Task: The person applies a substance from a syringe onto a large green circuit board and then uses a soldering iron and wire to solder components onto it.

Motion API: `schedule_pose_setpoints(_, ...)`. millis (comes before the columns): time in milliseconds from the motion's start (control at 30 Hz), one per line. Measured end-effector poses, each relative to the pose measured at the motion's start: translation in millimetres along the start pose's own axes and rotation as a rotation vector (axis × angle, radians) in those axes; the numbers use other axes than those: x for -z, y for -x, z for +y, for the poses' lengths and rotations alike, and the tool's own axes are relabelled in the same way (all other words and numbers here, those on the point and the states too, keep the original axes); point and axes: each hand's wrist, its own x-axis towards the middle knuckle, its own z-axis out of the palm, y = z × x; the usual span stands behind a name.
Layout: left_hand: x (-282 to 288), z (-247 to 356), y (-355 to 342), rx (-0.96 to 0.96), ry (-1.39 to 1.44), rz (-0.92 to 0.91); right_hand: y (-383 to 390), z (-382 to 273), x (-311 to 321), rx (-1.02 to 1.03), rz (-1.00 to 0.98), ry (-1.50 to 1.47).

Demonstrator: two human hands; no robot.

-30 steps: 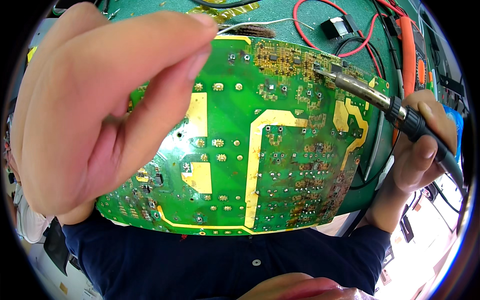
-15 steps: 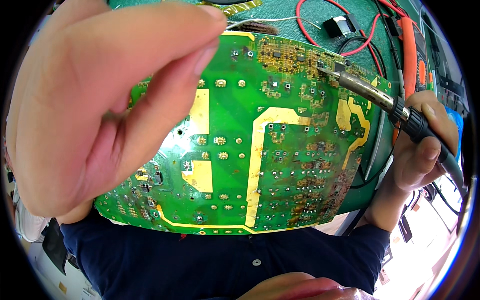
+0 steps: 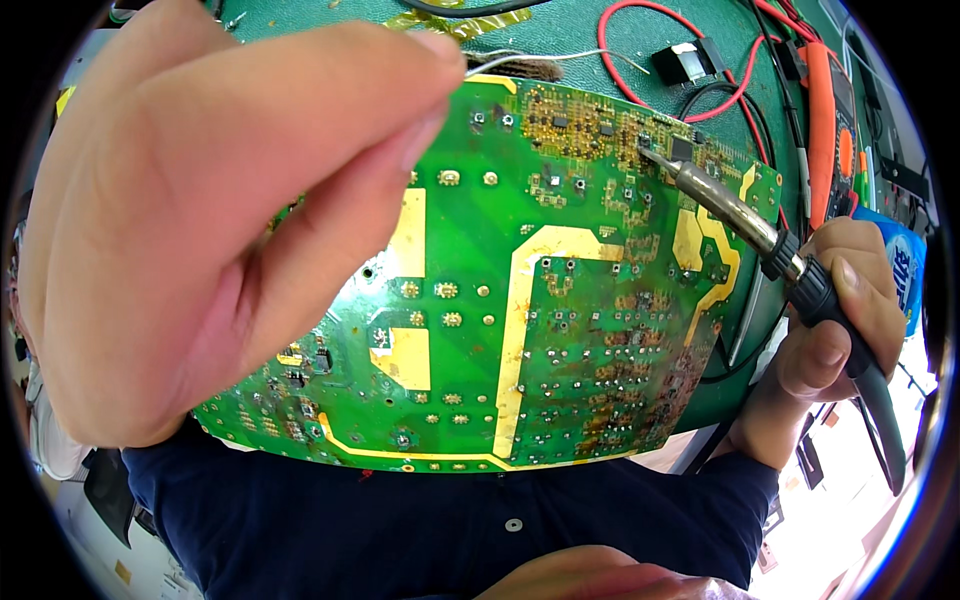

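A large green circuit board (image 3: 465, 225) with gold traces and brown-stained areas lies in front of my chest. My left hand (image 3: 200, 230) is close above its left side, thumb and forefinger pinched on a thin silvery solder wire (image 3: 545, 57). The wire's free end points right, past the board's far edge. My right hand (image 3: 850, 320), at the board's right side, grips a soldering iron (image 3: 730, 207) by its black handle. Its tip is at the small parts near the far right of the board; whether it touches them I cannot tell. My left hand hides the board's far left part.
Beyond the board, the green mat (image 3: 570, 25) holds a brush (image 3: 520, 67), amber tape (image 3: 480, 22) and a small black block (image 3: 687, 62). Red cable (image 3: 603, 45) loops there. An orange-cased meter (image 3: 822, 130) and a blue packet (image 3: 905, 260) are at the right.
The iron's handle has swung down and toward me with my right hand, while its tip stays near the same parts. My left hand and the wire have shifted slightly right and nearer.
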Motion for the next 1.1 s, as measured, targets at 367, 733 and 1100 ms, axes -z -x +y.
schedule_pose_setpoints(367,3.9,0.7,1.9,0.041,-0.007,-0.011,-7.2,-3.8,-4.1,0.042,-0.04,0.058)
schedule_pose_setpoints(733,3.3,-0.3,0.6,0.024,-0.011,0.005,-9.7,-5.1,-5.1,0.056,-0.043,0.056)
schedule_pose_setpoints(1100,4.1,-0.3,-0.3,0.035,-0.026,0.008,-11.5,1.0,-1.6,0.027,-0.036,-0.04)
